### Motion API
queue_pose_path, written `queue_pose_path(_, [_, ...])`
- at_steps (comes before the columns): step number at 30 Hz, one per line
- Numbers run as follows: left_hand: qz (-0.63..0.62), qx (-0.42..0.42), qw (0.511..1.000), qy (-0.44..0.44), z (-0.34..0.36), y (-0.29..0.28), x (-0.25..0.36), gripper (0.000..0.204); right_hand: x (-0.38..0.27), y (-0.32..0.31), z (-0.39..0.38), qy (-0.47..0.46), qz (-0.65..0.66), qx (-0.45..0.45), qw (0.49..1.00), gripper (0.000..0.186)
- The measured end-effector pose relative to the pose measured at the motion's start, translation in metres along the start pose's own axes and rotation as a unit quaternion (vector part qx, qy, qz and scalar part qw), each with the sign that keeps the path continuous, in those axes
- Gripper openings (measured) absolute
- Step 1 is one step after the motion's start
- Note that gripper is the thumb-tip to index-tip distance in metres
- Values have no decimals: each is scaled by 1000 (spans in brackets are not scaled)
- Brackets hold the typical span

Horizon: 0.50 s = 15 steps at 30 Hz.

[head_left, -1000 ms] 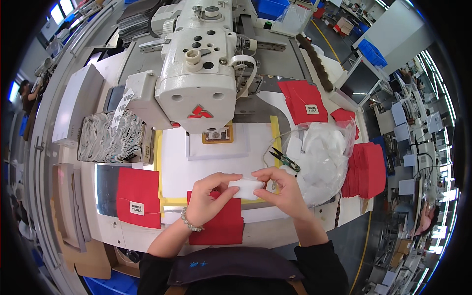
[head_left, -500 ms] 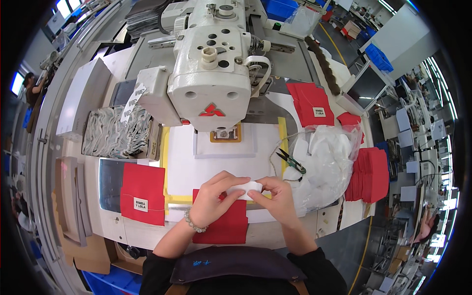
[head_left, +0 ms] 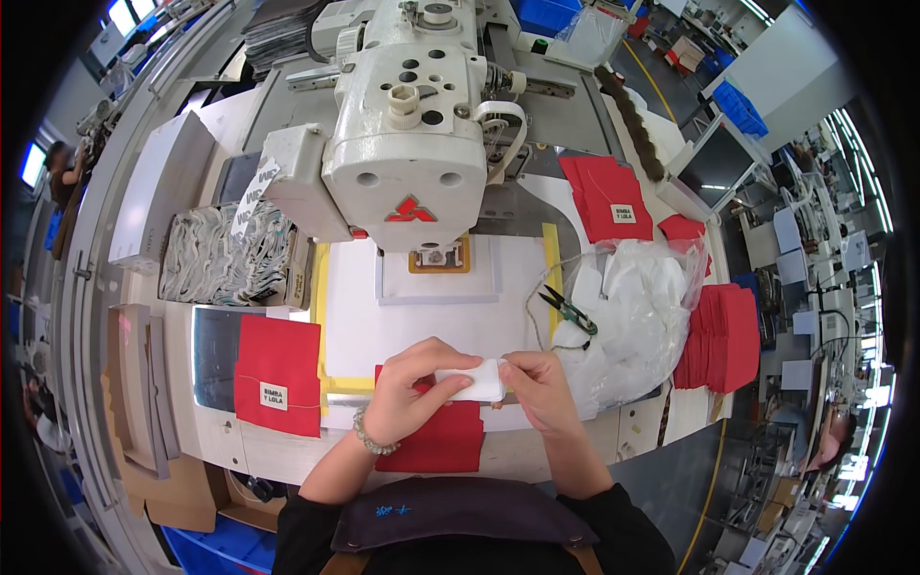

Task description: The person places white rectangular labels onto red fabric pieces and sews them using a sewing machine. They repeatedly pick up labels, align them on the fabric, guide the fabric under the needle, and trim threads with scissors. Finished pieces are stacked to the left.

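Note:
My left hand (head_left: pixel 412 393) and my right hand (head_left: pixel 541 383) hold a small folded white fabric piece (head_left: pixel 474 380) between them, pinched at both ends, just above the table's near edge. Under my hands lies a red fabric piece (head_left: pixel 436 443), partly covered by them. Beyond my hands is the white work plate (head_left: pixel 402 316) with a yellow-taped border, and the white sewing machine (head_left: pixel 407 144) rises behind it. Small black thread snips (head_left: pixel 567 309) lie to the right of the plate.
A red piece with a white label (head_left: pixel 278 376) lies at the left. A clear plastic bag of white pieces (head_left: pixel 637 311) sits at the right, red stacks (head_left: pixel 724 335) beyond it and more labelled red pieces (head_left: pixel 609 199) further back. A bundle of white labels (head_left: pixel 225 254) lies left of the machine.
My hands have drawn closer together and the white piece between them is now folded smaller. The view has shifted closer to the table.

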<state>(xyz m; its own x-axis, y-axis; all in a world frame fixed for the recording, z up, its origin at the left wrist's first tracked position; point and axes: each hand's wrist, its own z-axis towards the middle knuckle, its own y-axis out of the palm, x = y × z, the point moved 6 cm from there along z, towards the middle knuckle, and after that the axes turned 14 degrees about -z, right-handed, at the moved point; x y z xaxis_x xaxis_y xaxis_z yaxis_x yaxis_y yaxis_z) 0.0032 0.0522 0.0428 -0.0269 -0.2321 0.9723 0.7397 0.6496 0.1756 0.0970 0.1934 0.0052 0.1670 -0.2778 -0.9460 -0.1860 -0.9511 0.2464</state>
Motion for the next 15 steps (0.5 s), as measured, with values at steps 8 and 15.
queue_pose_path(8, [16, 11, 1000, -8, -3, 0, 3, 25, -19, 6, -7, -41, -119, 54, 991, 21])
queue_pose_path(15, [52, -9, 993, 107, -6, 5, 15, 27, -19, 6, -11, -46, -207, 81, 974, 19])
